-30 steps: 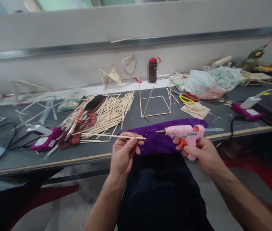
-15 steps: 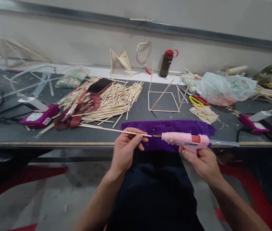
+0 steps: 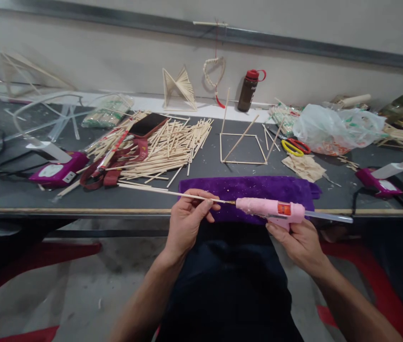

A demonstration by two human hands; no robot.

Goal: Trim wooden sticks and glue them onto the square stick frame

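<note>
My left hand [image 3: 190, 221] pinches a thin wooden stick [image 3: 151, 190] near its right end. The stick points left and lies nearly level above the table's front edge. A pink hot glue gun [image 3: 269, 209] is gripped in my right hand [image 3: 299, 244], its metal nozzle at the stick's right tip. A clear glue stick [image 3: 330, 217] juts from the gun's back. Below both hands a folded purple towel [image 3: 251, 185] covers the table edge. Behind it stands a square stick frame [image 3: 243, 162] with several sticks rising from it.
A heap of loose sticks [image 3: 173, 147] with a phone [image 3: 148, 125] on it lies left. Yellow-handled scissors [image 3: 292, 148], a plastic bag [image 3: 337, 128] and a purple power block [image 3: 378, 183] are right. A dark bottle [image 3: 248, 92] and a twisted stick model [image 3: 179, 90] stand behind.
The glue gun has moved slightly left, bringing its nozzle up to the stick's tip. My left hand and the stick have stayed almost still.
</note>
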